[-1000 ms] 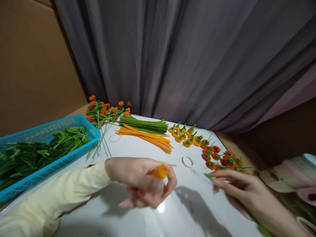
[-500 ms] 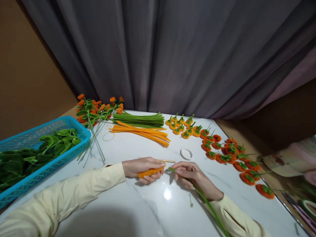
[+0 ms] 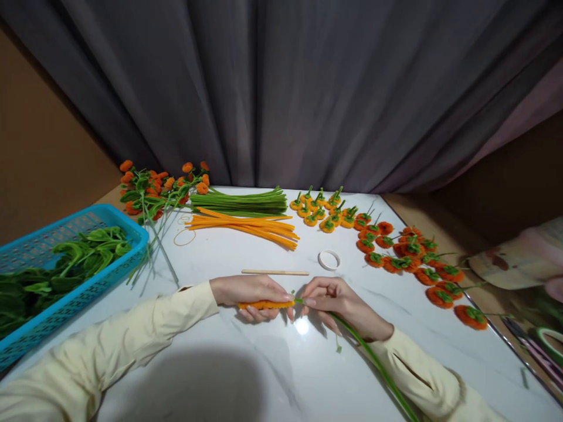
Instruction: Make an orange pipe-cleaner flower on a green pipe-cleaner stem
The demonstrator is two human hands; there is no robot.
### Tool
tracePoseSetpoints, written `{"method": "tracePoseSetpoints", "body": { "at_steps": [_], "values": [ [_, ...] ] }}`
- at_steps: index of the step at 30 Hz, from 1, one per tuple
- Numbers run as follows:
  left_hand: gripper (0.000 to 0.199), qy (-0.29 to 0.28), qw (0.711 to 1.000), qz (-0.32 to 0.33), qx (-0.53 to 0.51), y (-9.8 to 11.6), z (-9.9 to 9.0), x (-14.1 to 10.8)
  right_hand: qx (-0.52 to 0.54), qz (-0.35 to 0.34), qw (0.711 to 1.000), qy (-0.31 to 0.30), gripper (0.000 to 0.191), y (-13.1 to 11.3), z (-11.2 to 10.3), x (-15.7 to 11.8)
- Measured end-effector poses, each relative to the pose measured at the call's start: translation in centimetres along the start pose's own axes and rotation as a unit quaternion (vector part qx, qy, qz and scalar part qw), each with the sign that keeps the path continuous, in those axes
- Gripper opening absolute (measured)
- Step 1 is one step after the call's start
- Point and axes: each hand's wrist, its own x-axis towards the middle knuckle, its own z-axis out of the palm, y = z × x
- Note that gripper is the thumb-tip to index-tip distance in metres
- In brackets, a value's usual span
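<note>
Orange piece: lower middle of the frame, held lengthwise in the left hand [image 3: 259, 293]; the orange piece [image 3: 266, 305] shows a ruffled lower edge.
Left fingers: closed around it, thumb along the top. Probably best kept light, so the fuzzy edge isn't crushed.
Green stem: runs from frame centre to the lower right edge; the green stem [image 3: 373, 356] passes under the right wrist.
Right fingers: narrow pinch near the stem's tip, right hand [image 3: 336, 298]. A grip this close to the end likely gives good control.
Meeting point: tip at the orange piece's right end; touching or just short, can't tell. Steady left, small moves right seems sound.
Trailing length: worth keeping the stem slack, clear of the sleeve [image 3: 413, 369].
Desk: stick [image 3: 275, 272] and white ring [image 3: 329, 259] lie above the hands, apart from them.
</note>
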Motion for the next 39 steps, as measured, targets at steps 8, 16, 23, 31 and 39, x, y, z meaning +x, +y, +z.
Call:
{"method": "tracePoseSetpoints", "body": {
  "at_steps": [8, 16, 23, 31, 39],
  "values": [
    [0.042, 0.008, 1.000, -0.010, 0.028, 0.1, 0.6, 0.5, -0.052, 0.013, 0.998, -0.014, 0.025, -0.2, 0.9, 0.1],
    [0.037, 0.033, 0.999, -0.002, -0.016, 0.4, -0.2, 0.1, -0.026, 0.025, 0.997, -0.062, 0.026, -0.8, 0.1, -0.3],
    [0.037, 0.022, 1.000, 0.013, -0.001, 0.2, 0.0, 0.3, -0.030, 0.046, 0.997, -0.060, 0.026, -0.6, -0.1, -0.1],
    [0.036, 0.018, 1.000, 0.023, -0.002, 0.2, 0.2, 0.5, -0.045, 0.035, 0.996, -0.070, 0.026, -0.8, 0.6, -0.1],
    [0.031, 0.006, 0.999, 0.046, 0.009, 0.2, -1.0, 0.1, 0.000, 0.055, 0.995, -0.079, 0.025, -0.4, -1.0, 0.1]
  ]
}}
